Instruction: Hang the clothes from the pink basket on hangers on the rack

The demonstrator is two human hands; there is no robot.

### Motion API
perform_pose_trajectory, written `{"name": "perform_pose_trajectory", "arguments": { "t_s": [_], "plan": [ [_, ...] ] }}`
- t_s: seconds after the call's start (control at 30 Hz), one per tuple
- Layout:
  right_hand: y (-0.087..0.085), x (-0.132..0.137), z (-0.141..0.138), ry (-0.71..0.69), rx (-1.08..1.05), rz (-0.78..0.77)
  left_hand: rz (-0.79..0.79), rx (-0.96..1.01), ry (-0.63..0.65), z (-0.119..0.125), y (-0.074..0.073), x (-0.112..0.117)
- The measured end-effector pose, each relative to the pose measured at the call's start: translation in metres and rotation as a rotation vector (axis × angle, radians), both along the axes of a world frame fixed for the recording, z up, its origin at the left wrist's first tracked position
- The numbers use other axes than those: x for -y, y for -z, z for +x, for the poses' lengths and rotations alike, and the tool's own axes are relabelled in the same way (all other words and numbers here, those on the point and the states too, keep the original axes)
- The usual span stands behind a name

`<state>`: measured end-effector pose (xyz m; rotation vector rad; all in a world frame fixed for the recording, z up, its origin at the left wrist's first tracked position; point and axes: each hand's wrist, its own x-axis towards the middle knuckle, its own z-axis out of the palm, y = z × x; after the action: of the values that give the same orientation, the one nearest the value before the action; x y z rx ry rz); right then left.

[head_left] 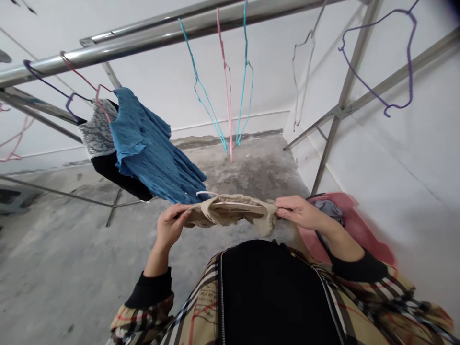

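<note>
My left hand (170,225) and my right hand (298,212) pinch opposite ends of a crumpled beige garment (230,214), holding it up in front of my chest. A pale wire clothes hanger (230,203) sits inside its top edge, with the hook (206,193) poking out towards my left hand. Part of the hanger is hidden by the cloth. Just beyond the garment hangs the lower hem of a blue crinkled shirt (151,153), close to but not touching my hands.
A steel drying rack rail (143,38) runs overhead, carrying empty teal (203,81), pink (226,81) and purple (381,62) wire hangers. A black-and-grey lace garment (98,129) hangs beside the shirt. A pink basket (354,230) with grey cloth stands at my right, against a white wall.
</note>
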<state>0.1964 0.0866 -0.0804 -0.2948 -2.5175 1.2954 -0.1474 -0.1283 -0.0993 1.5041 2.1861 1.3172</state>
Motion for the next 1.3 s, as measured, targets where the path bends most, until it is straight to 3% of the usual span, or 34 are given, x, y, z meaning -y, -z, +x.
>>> {"name": "perform_pose_trajectory", "arguments": {
  "t_s": [0.13,0.23,0.37,0.47,0.63,0.8,0.93,1.07,1.17,1.3],
  "plan": [
    [-0.007,0.004,0.009,0.025,0.033,-0.209,0.072,0.085,-0.041,-0.001,-0.002,-0.001],
    [-0.010,0.008,0.006,0.077,0.073,-0.259,0.130,0.111,-0.148,0.003,-0.002,-0.008],
    [-0.017,0.016,-0.007,0.090,0.100,-0.098,0.216,0.104,-0.311,0.012,0.008,-0.021],
    [-0.023,0.019,-0.010,0.106,0.073,0.008,0.238,0.003,-0.321,0.014,0.016,-0.025],
    [-0.026,0.020,-0.003,0.214,0.042,-0.012,0.220,-0.100,-0.311,0.015,0.023,-0.017],
    [-0.024,0.020,-0.004,0.165,0.099,0.047,0.171,-0.097,-0.323,0.020,0.021,-0.012],
    [-0.023,0.023,-0.010,0.222,0.104,0.172,0.155,-0.118,-0.279,0.025,0.014,-0.013],
    [-0.019,0.031,-0.018,0.286,0.036,0.155,0.156,-0.132,-0.242,0.030,0.013,-0.016],
    [-0.020,0.035,-0.020,0.238,0.042,0.062,0.157,-0.123,-0.204,0.031,0.016,-0.019],
    [-0.029,0.033,-0.008,-0.001,0.188,-0.145,0.190,-0.087,-0.234,0.025,0.015,-0.021]
  ]
}}
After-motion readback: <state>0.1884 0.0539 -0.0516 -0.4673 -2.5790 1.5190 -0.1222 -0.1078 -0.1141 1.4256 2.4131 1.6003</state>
